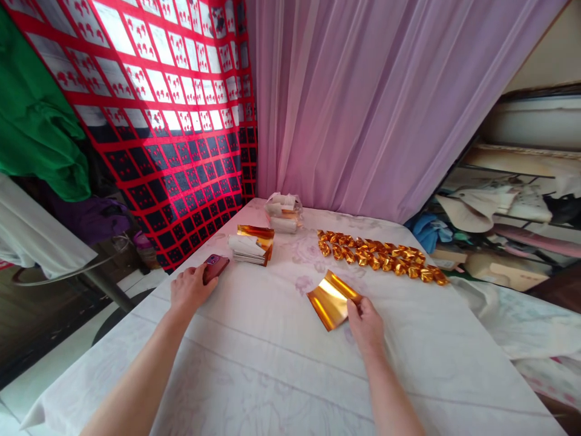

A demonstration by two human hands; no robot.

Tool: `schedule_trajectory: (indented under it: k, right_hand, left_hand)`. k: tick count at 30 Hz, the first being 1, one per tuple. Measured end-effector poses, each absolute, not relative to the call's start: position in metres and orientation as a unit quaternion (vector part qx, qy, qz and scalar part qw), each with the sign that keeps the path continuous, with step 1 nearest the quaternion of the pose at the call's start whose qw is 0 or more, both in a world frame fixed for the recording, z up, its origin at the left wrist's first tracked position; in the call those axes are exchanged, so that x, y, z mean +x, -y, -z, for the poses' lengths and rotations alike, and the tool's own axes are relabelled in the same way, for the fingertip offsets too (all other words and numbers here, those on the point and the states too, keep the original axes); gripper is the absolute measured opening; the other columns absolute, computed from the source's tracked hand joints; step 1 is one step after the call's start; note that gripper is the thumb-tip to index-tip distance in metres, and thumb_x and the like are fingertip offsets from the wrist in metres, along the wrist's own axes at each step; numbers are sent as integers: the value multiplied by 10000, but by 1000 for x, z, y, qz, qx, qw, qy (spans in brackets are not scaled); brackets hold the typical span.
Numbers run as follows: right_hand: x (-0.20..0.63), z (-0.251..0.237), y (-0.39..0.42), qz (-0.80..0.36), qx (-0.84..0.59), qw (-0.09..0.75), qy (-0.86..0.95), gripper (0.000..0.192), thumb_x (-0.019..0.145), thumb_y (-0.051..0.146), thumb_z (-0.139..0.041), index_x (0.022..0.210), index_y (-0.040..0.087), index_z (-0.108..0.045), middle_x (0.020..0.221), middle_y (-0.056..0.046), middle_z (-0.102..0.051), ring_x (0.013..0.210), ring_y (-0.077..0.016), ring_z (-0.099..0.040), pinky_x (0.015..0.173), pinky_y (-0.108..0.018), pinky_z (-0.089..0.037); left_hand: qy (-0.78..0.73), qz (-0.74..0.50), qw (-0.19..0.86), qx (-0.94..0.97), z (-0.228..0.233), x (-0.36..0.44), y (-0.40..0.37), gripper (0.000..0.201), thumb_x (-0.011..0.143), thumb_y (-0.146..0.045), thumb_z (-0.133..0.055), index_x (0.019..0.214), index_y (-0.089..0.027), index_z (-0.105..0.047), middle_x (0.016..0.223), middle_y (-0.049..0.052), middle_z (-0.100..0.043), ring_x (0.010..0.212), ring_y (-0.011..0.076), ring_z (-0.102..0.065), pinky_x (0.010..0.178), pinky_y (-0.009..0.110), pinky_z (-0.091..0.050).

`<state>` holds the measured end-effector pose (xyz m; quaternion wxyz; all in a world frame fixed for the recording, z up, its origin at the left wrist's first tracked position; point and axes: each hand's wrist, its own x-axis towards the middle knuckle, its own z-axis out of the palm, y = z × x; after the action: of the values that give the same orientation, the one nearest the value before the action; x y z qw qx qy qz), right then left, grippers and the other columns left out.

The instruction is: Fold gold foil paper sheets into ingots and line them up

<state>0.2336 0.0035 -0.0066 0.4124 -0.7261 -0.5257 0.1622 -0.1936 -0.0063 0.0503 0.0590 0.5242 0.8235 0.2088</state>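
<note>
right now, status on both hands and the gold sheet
Left hand on phone. Right hand pinching gold foil sheet. Folded gold pieces lie beyond, apart.

No text, label, brand or number can be read anywhere, upper left to lower right.
</note>
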Motion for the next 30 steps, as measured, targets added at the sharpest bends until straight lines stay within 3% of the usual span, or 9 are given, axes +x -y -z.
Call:
schedule_trajectory:
  k: [5, 12, 16, 24, 30]
  right_hand:
    - [235, 7, -5, -177, -721, 417, 524, 406, 721, 539, -443, 893, 214, -613, 768, -76, -720, 749, -252, -665, 669, -324, -464]
    - [233, 4, 3, -189, -712, 439, 514, 397, 710, 544, -429, 860, 217, -598, 728, -67, -703, 718, -256, -657, 663, -336, -464]
    - [234, 4, 10, -195, -697, 460, 515, 388, 706, 550, -433, 838, 221, -591, 736, -62, -708, 727, -255, -662, 663, -331, -470]
    - [234, 4, 20, -192, -670, 490, 524, 349, 717, 529, -446, 795, 221, -590, 673, -47, -697, 668, -251, -658, 626, -334, -480]
    - [236, 7, 25, -219, -639, 503, 538, 351, 765, 463, -467, 935, 195, -617, 786, -62, -741, 733, -236, -698, 672, -323, -528]
  left_hand:
    - [-828, -145, 21, 542, -39, -192, 9, 653, 823, -516, -505, 1363, -151, -546, 1247, 248, -574, 1144, 468, -519, 912, 559, -385]
    - [-828, -114, -4, 550, -36, -197, 9, 606, 862, -532, -486, 1349, -177, -551, 1293, 236, -572, 1176, 443, -531, 917, 557, -410]
    - [-812, -132, -40, 567, -32, -171, 11, 598, 873, -484, -514, 1318, -89, -558, 1447, 306, -413, 1337, 493, -368, 979, 640, -354]
    - [-576, -183, -41, 796, -17, -19, 27, 457, 917, -369, -522, 1366, -284, -540, 1512, 91, -446, 1406, 299, -364, 1121, 520, -311]
    - [-464, -179, -13, 867, -9, 29, 39, 385, 850, -246, -569, 1220, -310, -658, 1406, 42, -569, 1359, 296, -441, 1118, 535, -319]
